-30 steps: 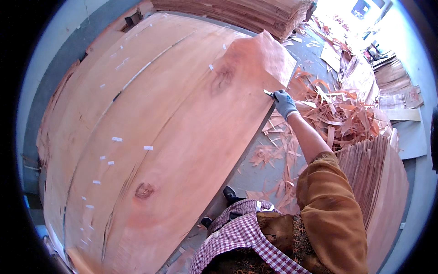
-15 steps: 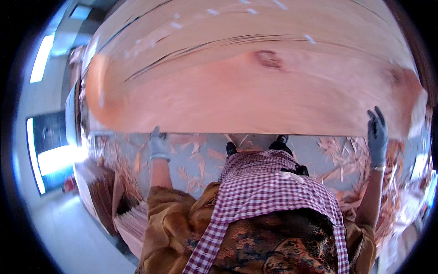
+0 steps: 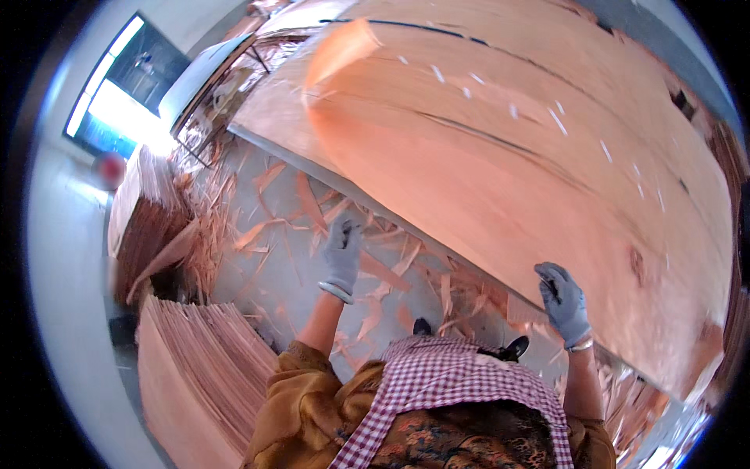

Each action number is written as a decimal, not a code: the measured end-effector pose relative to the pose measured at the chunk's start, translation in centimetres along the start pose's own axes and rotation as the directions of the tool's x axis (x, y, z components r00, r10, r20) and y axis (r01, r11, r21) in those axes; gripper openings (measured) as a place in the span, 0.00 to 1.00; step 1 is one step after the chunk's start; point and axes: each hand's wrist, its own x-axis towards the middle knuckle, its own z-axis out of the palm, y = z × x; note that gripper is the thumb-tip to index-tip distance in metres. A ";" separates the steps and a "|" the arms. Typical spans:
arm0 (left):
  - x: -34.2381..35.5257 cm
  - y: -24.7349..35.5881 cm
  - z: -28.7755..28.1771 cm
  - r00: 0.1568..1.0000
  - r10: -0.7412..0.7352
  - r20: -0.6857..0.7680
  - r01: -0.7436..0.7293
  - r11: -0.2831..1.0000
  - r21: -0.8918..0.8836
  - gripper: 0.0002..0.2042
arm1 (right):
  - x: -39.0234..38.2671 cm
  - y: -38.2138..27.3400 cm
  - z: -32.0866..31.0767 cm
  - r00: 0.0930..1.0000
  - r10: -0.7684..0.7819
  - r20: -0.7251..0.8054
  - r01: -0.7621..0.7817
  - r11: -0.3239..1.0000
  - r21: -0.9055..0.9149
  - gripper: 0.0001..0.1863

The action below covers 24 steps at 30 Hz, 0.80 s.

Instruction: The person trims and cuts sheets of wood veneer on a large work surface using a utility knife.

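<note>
Wood sheet [image 3: 484,203]: where do you have it?

Across my picture from eleven o'clock to four, over the counter [image 3: 297,162], one end curling up just before twelve.

And the hands?

Well apart. Left hand [image 3: 342,254], near centre, is loosely bent, seemingly empty, above the floor [image 3: 301,262]. Right hand [image 3: 564,303], at four, is by the sheet's edge; I can't tell whether it grips anything.

Which step?

Between grips, I'd judge; the next move calls for gentle, even handling.

The room?

Scraps [image 3: 308,202] underfoot, stacked sheets [image 3: 199,375] at eight, window [image 3: 152,66] at ten.
</note>
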 end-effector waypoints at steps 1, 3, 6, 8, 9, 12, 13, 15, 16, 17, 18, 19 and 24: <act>1.6 0.6 -1.4 0.995 0.088 0.039 -0.094 0.977 0.194 0.17 | 2.4 -0.8 2.0 0.999 -0.001 0.037 0.000 1.000 0.025 0.12; 5.3 1.2 -2.8 0.910 0.407 0.076 -0.405 0.837 0.368 0.17 | 7.2 -1.4 5.9 0.995 -0.043 0.090 0.047 0.998 -0.044 0.13; 11.4 3.2 -2.9 0.773 0.584 0.249 -0.568 0.461 0.682 0.19 | 12.0 -2.1 9.7 0.983 0.090 0.160 -0.070 0.990 -0.125 0.16; 15.6 3.4 -2.8 0.730 0.593 0.339 -0.590 0.299 0.750 0.19 | 13.3 0.1 11.5 0.980 0.104 0.172 -0.077 0.984 -0.160 0.21; 17.6 3.1 -3.4 0.714 0.582 0.389 -0.594 0.208 0.777 0.19 | 13.5 0.7 12.3 0.980 0.111 0.168 -0.085 0.985 -0.153 0.22; 23.5 0.3 -6.1 0.766 0.472 0.437 -0.489 -0.012 0.872 0.20 | 14.0 -0.2 13.6 0.970 0.173 0.168 -0.143 0.974 -0.175 0.26; 24.3 -0.5 -7.1 0.818 0.428 0.384 -0.447 0.052 0.893 0.20 | 14.2 -0.3 13.6 0.950 0.242 0.196 -0.210 0.963 -0.168 0.26; 26.6 -1.1 -9.4 0.893 0.348 0.285 -0.359 0.168 0.918 0.20 | 14.8 -0.1 12.8 0.930 0.305 0.206 -0.271 0.946 -0.177 0.27; 27.4 -2.1 -10.6 0.916 0.326 0.232 -0.314 0.224 0.923 0.20 | 14.7 -0.1 12.9 0.932 0.299 0.204 -0.266 0.948 -0.174 0.27; 27.8 -4.3 -11.5 0.938 0.297 0.181 -0.267 0.284 0.921 0.21 | 14.7 0.1 13.0 0.921 0.328 0.212 -0.300 0.941 -0.154 0.27; 28.0 -5.5 -12.4 0.956 0.263 0.131 -0.221 0.349 0.911 0.21 | 14.6 0.3 13.0 0.906 0.363 0.218 -0.338 0.930 -0.143 0.27; 28.5 -6.5 -13.3 0.974 0.201 0.105 -0.171 0.351 0.921 0.23 | 14.5 0.6 13.2 0.890 0.398 0.225 -0.376 0.917 -0.133 0.27; 32.0 -12.6 -17.4 0.982 0.185 0.043 -0.114 0.394 0.912 0.26 | 14.7 1.3 13.5 0.880 0.402 0.254 -0.382 0.915 -0.127 0.25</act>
